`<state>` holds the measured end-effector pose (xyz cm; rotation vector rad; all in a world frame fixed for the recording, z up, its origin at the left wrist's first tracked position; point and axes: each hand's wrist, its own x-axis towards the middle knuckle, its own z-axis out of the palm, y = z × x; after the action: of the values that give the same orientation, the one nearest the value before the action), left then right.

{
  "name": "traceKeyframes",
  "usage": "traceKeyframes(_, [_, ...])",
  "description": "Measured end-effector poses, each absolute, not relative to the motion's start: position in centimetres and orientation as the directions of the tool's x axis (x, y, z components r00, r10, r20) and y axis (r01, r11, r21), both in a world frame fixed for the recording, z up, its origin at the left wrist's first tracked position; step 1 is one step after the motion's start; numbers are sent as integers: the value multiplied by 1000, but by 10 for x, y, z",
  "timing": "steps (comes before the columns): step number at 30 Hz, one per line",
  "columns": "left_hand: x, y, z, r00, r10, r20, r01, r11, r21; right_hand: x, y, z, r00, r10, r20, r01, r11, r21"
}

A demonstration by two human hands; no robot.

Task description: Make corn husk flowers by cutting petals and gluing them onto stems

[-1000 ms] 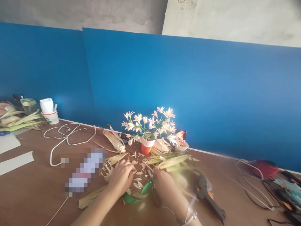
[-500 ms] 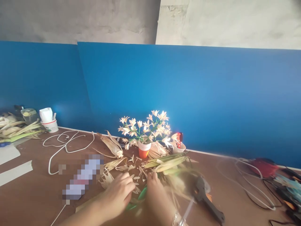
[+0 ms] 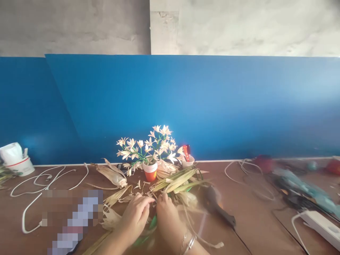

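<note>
My left hand (image 3: 136, 216) and my right hand (image 3: 168, 216) meet over the husk scraps at the near middle of the table. Both have curled, closed fingers, with the tips almost touching. Whatever they pinch is hidden behind the fingers. Something green (image 3: 152, 223) shows between the wrists. Just beyond stands an orange paper cup (image 3: 150, 173) of pale husk flowers (image 3: 148, 145) on green stems. Dry corn husks (image 3: 180, 179) lie beyond my right hand, and a husk bundle (image 3: 113, 175) rests to the left. A dark glue gun (image 3: 216, 205), blurred, lies right of my right hand.
A white bowl (image 3: 188, 162) with a red item stands by the blue panel (image 3: 186, 106). White cables (image 3: 37, 191) and a pixelated object (image 3: 77, 219) lie left, near another white cup (image 3: 20, 166). At right are a power strip (image 3: 322, 226), cords and teal plastic (image 3: 305, 187).
The view has turned to the right, so the table things sit further left and the power strip shows. My hands stay together at the same place, fingertips closed.
</note>
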<state>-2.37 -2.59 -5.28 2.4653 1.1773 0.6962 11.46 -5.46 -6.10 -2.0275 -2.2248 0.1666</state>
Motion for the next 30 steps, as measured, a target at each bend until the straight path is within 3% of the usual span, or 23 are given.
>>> traceKeyframes(4, [-58, -5, -57, 338, 853, 396, 705, -509, 494, 116, -56, -51, 15, 999, -49, 986, -23, -167])
traceKeyframes(10, [-99, 16, -72, 151, 851, 503, 823, -390, 412, 123, -54, -32, 11, 993, -116, 988, -29, -150])
traceKeyframes(22, [-93, 9, -75, 223, 803, 552, 807, -470, 358, 141, -50, -33, -45, 956, -288, 994, 14, -110])
traceKeyframes(30, [-71, -7, -65, 406, 850, 336, 837, -493, 236, 137, -53, -26, -26, 961, -275, 995, -2, -101])
